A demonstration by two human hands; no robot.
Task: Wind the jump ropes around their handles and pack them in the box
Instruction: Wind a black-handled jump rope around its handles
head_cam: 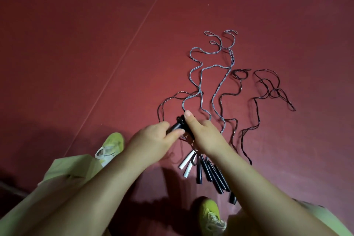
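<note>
On the dark red floor (pixel 76 44), crossed by a thin pale seam line (pixel 122 57), the following are seen, largest first.

Forearms: two bare forearms are extended from the lower edge toward the middle of the view, above pale green trousers (pixel 63 170).

Shoes: a yellow-green shoe (pixel 113 144) is seen left of the arms, and a second shoe (pixel 210 214) is placed near the bottom edge, between the arms.

Loose ropes: a grey rope (pixel 199 78) is laid in wavy loops running away from the hands; dark ropes (pixel 268 90) are spread to its right and are partly crossed by it on the left side.

Left hand (pixel 153 140): its fingers are curled round a black handle (pixel 175 126), which is gripped and held tilted just above the floor.

Right hand (pixel 203 134): it is laid against the same handle, the forefinger stretched along the wound cord; whether the other fingers are closed on it cannot be told.

Wound cord (pixel 181 119): dark turns are seen bunched at the handle's upper end.

Spare handles: a cluster of black handles (pixel 212 176) and two white handles (pixel 186 163) is laid on the floor under the right wrist.
</note>
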